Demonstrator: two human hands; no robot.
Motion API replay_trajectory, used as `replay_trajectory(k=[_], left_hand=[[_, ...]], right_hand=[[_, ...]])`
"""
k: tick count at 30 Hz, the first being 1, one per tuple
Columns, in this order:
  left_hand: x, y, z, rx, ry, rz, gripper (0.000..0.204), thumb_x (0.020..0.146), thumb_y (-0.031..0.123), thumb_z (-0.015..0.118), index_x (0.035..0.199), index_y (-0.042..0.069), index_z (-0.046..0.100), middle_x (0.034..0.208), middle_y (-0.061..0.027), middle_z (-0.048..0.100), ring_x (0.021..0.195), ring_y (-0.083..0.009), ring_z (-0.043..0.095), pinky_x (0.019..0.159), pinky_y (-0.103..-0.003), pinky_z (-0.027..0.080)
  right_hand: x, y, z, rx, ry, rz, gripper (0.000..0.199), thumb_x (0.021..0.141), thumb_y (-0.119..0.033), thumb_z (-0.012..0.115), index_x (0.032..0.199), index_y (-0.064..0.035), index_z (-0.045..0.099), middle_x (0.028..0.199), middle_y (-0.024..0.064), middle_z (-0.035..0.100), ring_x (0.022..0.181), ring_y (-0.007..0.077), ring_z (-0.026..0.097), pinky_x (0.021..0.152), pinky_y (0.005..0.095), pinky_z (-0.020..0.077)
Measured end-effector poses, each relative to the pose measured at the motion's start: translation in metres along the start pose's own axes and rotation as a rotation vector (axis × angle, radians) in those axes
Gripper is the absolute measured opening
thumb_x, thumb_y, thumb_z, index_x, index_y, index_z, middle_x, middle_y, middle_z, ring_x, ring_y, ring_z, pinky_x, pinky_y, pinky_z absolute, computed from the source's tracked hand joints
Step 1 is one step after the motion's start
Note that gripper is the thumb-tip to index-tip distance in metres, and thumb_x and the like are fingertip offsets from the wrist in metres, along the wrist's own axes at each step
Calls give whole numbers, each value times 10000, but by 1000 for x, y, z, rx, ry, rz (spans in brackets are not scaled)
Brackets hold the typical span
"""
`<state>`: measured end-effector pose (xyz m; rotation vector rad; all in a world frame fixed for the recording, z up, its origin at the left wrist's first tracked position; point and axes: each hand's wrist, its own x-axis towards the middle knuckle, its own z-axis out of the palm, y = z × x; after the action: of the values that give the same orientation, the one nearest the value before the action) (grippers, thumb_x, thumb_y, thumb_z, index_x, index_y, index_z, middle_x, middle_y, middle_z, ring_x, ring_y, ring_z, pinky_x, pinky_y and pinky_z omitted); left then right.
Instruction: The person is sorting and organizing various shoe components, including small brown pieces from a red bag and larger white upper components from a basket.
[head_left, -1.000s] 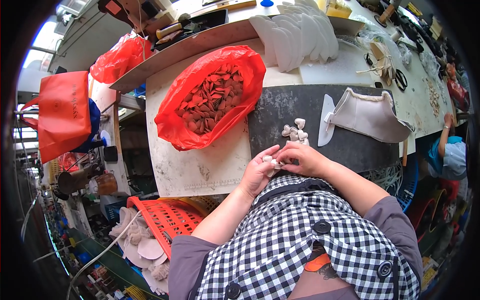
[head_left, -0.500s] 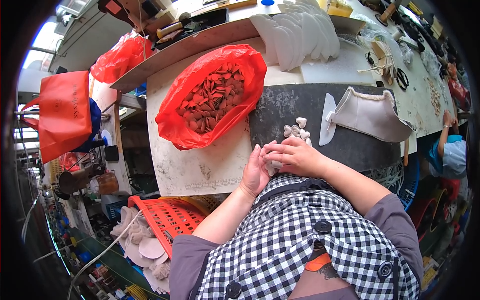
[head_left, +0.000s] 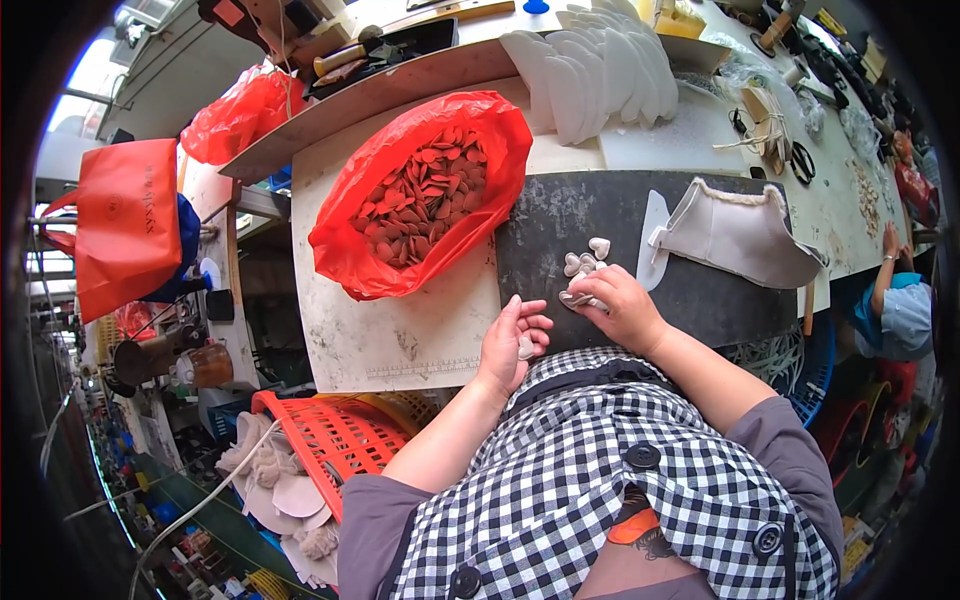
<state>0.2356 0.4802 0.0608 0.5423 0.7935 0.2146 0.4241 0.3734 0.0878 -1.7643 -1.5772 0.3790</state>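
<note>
Several small pale pads (head_left: 583,264) lie on the dark mat's (head_left: 700,300) near edge; right hand (head_left: 615,305) pinches one, left hand (head_left: 512,338) cradles another (head_left: 525,347), fingers half-curled. Probably light and flexible; best gripped by the rim.

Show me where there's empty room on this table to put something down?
Bare room: the pale board between the red bag and the near edge, and the dark mat above the small pale pieces. Crowded: around the right hand, left hand and grey shoe upper.

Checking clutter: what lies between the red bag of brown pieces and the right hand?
Head view: bare dark mat between red bag and right hand.
</note>
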Motion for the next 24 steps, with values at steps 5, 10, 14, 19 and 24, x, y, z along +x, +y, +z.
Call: replay_trajectory(k=[5,10,14,19,24], left_hand=[[2,-2,2,-79,134,19,381,967,369,437,1051,20,566,735,-40,563,497,-84,437,413,-210,297],[0,-3,-2,-110,161,49,350,966,348,441,1028,28,566,706,-41,553,454,-88,400,405,-220,282],[0,-3,-4,-100,151,47,350,962,362,446,1016,42,577,703,-26,556,469,-89,402,429,-226,296],[1,-2,1,-87,176,39,335,959,351,455,995,43,581,695,-21,550,469,-85,400,424,-226,290],[0,-3,1,-94,191,32,322,957,344,462,998,47,579,693,-18,547,476,-85,404,427,-226,290]], right_hand=[[-7,15,-6,-68,-12,36,515,672,-118,755,1156,-147,579,1073,72,575,986,276,541,854,364,462],[-32,27,-19,-19,120,81,514,729,-83,714,1207,-109,527,1166,110,516,1057,293,517,903,365,444],[-69,47,-19,-103,87,67,523,741,-66,679,1226,-84,483,1184,125,492,1072,304,505,932,379,423],[-72,52,-15,-179,79,78,538,734,-81,678,1231,-87,472,1208,120,485,1076,301,498,934,386,413],[-71,50,-17,-184,53,104,534,741,-87,668,1237,-93,470,1212,118,484,1076,301,498,942,390,406]])
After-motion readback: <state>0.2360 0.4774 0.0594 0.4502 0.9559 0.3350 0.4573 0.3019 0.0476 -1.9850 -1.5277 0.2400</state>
